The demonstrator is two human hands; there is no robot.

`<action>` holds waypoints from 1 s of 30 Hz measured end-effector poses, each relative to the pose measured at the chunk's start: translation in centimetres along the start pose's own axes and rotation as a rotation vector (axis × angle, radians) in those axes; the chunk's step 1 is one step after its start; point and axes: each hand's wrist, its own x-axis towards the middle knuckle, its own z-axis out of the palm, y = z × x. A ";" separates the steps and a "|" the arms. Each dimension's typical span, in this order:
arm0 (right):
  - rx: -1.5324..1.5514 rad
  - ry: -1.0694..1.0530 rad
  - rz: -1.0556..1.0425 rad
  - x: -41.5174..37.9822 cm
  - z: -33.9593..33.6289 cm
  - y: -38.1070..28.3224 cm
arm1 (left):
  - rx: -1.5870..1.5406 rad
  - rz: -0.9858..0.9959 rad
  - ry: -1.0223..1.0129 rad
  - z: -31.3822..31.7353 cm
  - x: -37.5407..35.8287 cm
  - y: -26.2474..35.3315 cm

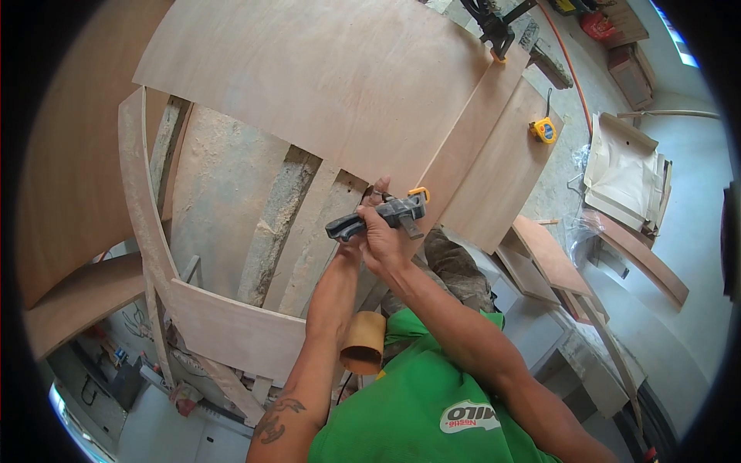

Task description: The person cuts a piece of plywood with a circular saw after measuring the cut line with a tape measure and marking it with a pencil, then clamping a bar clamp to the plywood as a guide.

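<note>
A dark grey clamp (378, 217) with a yellow-orange pad lies across both hands near the lower edge of a large plywood sheet (309, 85). My right hand (383, 238) has its fingers wrapped round the clamp's body. Beneath it, my left hand (377, 189) shows fingertips at the sheet's edge; the rest is partly hidden by the clamp. A straight wooden strip (471, 131) runs along the sheet's right side. At the strip's far end, a second black clamp (498, 35) sits with an orange pad on the wood.
A yellow tape measure (543, 130) rests on a board at the right. Dusty wooden beams (278, 224) show below the sheet. A curved plywood strip (235, 328) crosses the lower left. A cardboard tube (363, 343) is beside the green shirt. Offcuts (552, 255) lie at the right.
</note>
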 end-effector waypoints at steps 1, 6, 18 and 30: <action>0.064 -0.023 -0.093 0.1 0.2 0.1 | 0.004 -0.001 -0.001 0.0 0.5 -0.6; 0.086 0.006 -0.159 0.3 -0.1 0.2 | 0.030 0.068 -0.020 0.2 -0.1 0.0; 0.045 0.119 -0.021 1.6 -0.5 0.8 | 0.088 0.139 0.020 0.3 1.9 -2.0; 0.127 0.241 -0.004 0.2 1.0 1.2 | -0.021 0.238 -0.036 -0.1 2.3 -5.3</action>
